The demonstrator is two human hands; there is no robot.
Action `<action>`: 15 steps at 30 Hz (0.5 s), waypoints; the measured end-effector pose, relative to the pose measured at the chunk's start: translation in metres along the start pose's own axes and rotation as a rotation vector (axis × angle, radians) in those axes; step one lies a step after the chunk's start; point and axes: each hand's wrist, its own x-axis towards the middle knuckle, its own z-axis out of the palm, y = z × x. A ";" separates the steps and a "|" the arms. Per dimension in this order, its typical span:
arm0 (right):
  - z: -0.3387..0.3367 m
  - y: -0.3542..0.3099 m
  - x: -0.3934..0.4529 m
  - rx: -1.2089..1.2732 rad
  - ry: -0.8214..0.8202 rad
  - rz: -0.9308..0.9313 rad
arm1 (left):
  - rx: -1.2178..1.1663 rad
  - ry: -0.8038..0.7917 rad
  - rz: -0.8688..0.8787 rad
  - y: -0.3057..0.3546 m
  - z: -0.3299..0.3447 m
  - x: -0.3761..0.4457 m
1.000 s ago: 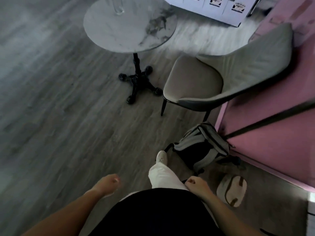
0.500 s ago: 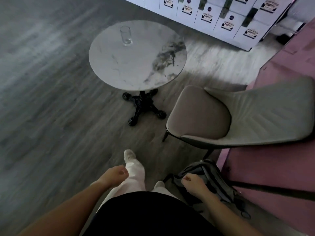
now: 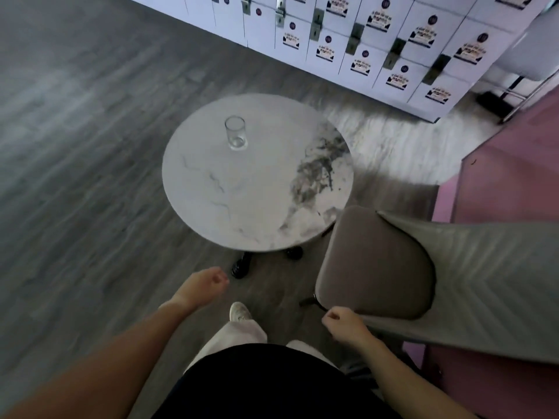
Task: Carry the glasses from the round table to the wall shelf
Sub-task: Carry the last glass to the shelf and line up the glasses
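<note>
We're at the approach step: both hands empty, left hand (image 3: pixel 205 284) and right hand (image 3: pixel 343 325) loosely curled, short of the round surface (image 3: pixel 242 207). Next we reach for the glass (image 3: pixel 235 137) on its far side.

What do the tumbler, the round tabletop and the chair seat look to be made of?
Tumbler: clear glass, the tabletop shows through it. Round tabletop: marble or a marble-look slab, white with grey veining, smooth. Chair seat: taupe upholstery, matte, probably fabric or suede-like.

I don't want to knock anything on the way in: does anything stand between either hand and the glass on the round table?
Nothing visible does. The glass stands alone on the far side of the table; only bare tabletop lies between it and the left hand and right hand. The chair sits off right.
</note>
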 end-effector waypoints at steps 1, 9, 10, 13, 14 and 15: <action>-0.006 -0.024 0.007 -0.006 -0.006 -0.028 | 0.001 0.015 0.015 0.003 -0.018 0.016; -0.046 -0.169 0.051 -0.058 0.006 -0.167 | -0.066 0.041 0.061 0.020 -0.107 0.098; -0.051 -0.181 0.058 -0.077 0.002 -0.183 | -0.077 0.033 0.055 0.022 -0.113 0.104; -0.070 -0.217 0.076 -0.150 -0.005 -0.228 | -0.123 0.037 0.027 0.027 -0.128 0.123; -0.076 -0.228 0.082 -0.168 0.005 -0.243 | -0.140 0.041 0.018 0.029 -0.132 0.130; -0.083 -0.240 0.088 -0.182 0.017 -0.264 | -0.158 0.040 0.008 0.031 -0.136 0.136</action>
